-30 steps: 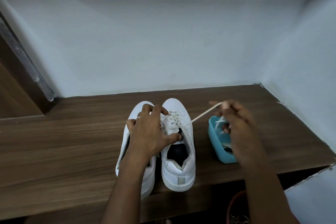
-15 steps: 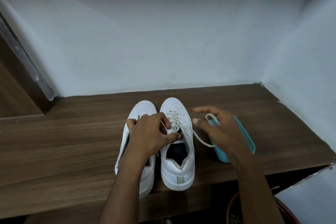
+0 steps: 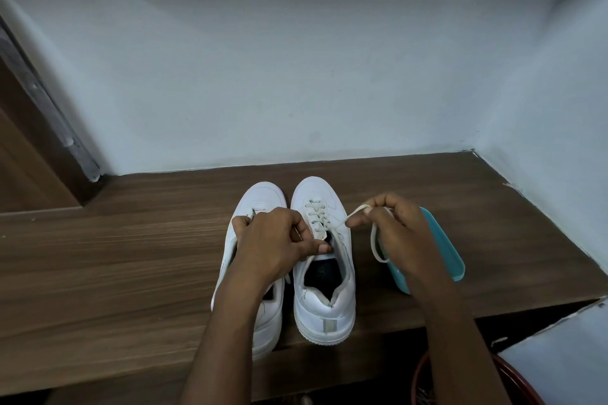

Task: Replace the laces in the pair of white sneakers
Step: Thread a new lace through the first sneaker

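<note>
Wood-grain brown tabletop [image 3: 115, 273] carries everything in the head view, set into a corner of pale bluish wall [image 3: 296, 76]. Two white sneakers stand side by side near its front edge, toes pointing to the wall and heels toward the person. The left sneaker [image 3: 263, 197] is largely covered by the left hand [image 3: 273, 240], which reaches across it to the right sneaker [image 3: 325, 309]. That hand's fingers are curled, and its thumb and forefinger clamp the upper of the right sneaker at the top of the lacing, beside the tongue. The right sneaker has an off-white lace [image 3: 374, 246] crossed through its lower eyelets. One end of the lace runs out from the sneaker's right side up to the right hand [image 3: 398, 233], which pinches it between thumb and forefinger just beside the shoe. Below the pinch the lace hangs in a slack loop.

A teal plastic tray [image 3: 450, 250] lies on the tabletop behind the right hand and wrist, partly hidden by them. Below the tabletop's front edge, at the lower right, the rim of a red basket [image 3: 418, 378] shows. A dark wooden door frame [image 3: 29, 128] slants along the left side
</note>
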